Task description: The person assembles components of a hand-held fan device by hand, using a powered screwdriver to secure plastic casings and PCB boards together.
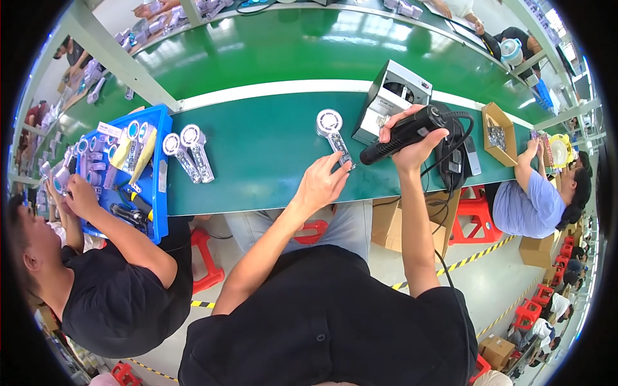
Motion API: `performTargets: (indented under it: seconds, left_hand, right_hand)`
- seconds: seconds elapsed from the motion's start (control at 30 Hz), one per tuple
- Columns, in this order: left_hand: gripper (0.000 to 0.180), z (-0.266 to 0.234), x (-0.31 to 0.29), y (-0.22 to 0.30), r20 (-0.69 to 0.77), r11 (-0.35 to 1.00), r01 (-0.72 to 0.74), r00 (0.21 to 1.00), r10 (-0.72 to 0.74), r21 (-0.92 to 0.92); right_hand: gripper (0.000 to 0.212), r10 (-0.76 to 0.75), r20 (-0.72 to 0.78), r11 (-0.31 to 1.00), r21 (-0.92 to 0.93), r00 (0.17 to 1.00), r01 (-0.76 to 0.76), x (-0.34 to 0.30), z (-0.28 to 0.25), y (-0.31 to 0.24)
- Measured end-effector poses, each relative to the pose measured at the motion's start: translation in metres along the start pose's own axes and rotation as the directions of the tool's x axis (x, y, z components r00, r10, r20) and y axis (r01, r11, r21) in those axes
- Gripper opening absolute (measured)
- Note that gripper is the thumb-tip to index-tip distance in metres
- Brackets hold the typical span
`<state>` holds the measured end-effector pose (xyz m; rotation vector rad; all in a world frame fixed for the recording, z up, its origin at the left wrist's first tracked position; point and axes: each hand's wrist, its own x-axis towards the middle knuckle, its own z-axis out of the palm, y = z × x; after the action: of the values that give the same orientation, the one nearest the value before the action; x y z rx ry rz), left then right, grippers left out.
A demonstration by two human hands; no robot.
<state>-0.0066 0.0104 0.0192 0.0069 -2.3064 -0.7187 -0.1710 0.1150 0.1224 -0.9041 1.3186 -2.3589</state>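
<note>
My right hand (417, 149) is wrapped around a black electric screwdriver (394, 143), its tip tilted down to the left and its cord running off to the right. On the green bench a small purple-white handheld fan (330, 122) lies with its round head away from me and the inside of its handle exposed. The fingers of my left hand (320, 183) close on the near end of that handle. The screwdriver's tip is just right of the handle, apart from it. Beyond it stands a grey metal screw feeder (394, 96).
Two more handheld fans (193, 145) lie at the left beside a blue tray (161, 193) full of parts and tools. A co-worker (122, 289) sits close on my left. At the right are a black corded device (452, 164) and a cardboard box (499, 132) of small parts.
</note>
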Motion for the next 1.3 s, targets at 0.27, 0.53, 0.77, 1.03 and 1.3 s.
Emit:
performTargets:
  seconds: [0.27, 0.53, 0.77, 1.03, 1.3]
  left_hand:
    - [0.03, -0.001, 0.001, 0.002, -0.002, 1.0, 0.006, 1.0, -0.006, 0.014]
    - [0.029, 0.0, 0.0, 0.001, -0.009, 1.0, 0.008, 1.0, -0.008, 0.009]
    - [0.029, 0.001, 0.001, 0.001, -0.005, 1.0, 0.011, 1.0, -0.011, 0.015]
    - [0.03, 0.001, 0.0, 0.0, -0.003, 1.0, 0.01, 1.0, -0.009, 0.014]
    - [0.031, 0.0, -0.001, 0.0, 0.006, 1.0, 0.015, 1.0, -0.015, 0.01]
  right_hand:
    - [0.092, -0.064, -0.002, 0.997, -0.041, 0.998, 0.064, -0.011, 0.006, 0.008]
    - [0.092, -0.087, -0.012, 0.996, 0.01, 0.996, 0.087, -0.013, 0.009, 0.002]
    - [0.094, -0.083, -0.035, 0.996, -0.023, 0.996, 0.082, -0.016, 0.011, 0.006]
    - [0.097, -0.085, -0.032, 0.996, 0.038, 0.996, 0.086, -0.026, 0.01, 0.01]
    - [0.094, -0.04, 0.093, 0.999, -0.016, 0.995, 0.041, -0.022, 0.009, 0.007]
